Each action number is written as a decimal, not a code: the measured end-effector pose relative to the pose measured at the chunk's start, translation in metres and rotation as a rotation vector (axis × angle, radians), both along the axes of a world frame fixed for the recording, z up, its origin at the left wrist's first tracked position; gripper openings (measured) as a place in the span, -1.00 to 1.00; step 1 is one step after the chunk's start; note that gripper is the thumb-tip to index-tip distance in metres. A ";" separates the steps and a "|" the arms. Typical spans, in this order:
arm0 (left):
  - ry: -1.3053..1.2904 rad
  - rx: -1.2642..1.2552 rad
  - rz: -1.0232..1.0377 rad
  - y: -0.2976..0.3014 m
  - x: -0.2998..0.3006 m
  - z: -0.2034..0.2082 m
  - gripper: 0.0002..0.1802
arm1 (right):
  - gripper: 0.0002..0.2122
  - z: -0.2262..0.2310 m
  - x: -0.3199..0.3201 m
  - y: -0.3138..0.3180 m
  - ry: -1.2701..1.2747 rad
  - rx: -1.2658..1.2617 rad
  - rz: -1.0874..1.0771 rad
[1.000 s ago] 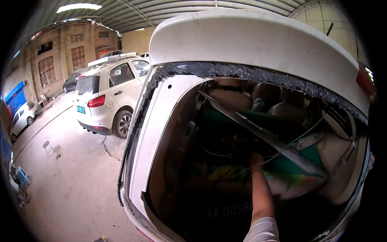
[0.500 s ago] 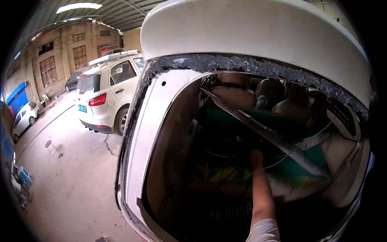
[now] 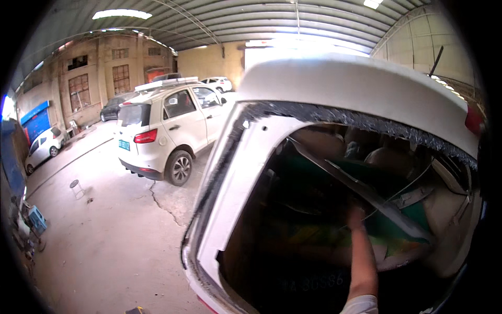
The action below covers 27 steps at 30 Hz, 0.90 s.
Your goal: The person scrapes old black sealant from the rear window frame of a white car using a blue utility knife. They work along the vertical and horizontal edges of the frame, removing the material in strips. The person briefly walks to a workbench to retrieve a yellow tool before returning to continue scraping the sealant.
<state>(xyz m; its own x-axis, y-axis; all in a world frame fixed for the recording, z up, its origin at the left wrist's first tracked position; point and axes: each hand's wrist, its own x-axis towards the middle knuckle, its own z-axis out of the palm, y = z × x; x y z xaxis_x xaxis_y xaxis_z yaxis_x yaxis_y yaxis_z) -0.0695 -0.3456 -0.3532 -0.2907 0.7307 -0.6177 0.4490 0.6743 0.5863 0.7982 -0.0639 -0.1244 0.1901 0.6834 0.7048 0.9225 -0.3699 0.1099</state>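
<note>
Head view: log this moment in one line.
right hand: inside nearest white car, grip unclear; grey bar: slanted nearby; left hand: not visible

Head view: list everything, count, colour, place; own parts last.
near car: one, white, right
ragged strip: one, black, on near car
slanting bar: one, grey, inside
seats: several, tan, inside
surface: one, green, inside
other cars: at least four, white or dark, left
stool: one, grey, left
boxy thing: one, blue, far left
walls: several, tan, background
floor: one, pale, left
roof: one, grey, overhead
right hand: one, bare, inside car
sleeve: one, pale, lower edge
</note>
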 end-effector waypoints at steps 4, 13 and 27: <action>-0.031 0.049 0.127 -0.056 -0.038 -0.014 -0.71 | -0.63 0.104 -0.106 -0.063 0.001 -0.078 0.001; -0.515 0.660 -0.160 0.054 -0.049 0.201 -0.67 | -0.59 0.234 -0.276 -0.259 0.544 -0.577 -0.079; -1.143 0.754 -0.749 0.123 0.163 0.386 -0.52 | -0.62 0.185 -0.573 -0.256 1.314 -0.529 0.851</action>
<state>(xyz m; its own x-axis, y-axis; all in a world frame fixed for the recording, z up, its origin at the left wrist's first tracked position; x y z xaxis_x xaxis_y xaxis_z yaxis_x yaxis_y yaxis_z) 0.0932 -0.2222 0.0331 0.6188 0.7201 0.3141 -0.3686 -0.0869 0.9255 0.2248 -0.3201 0.0605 -0.1004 0.9939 0.0447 0.3866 0.0804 -0.9188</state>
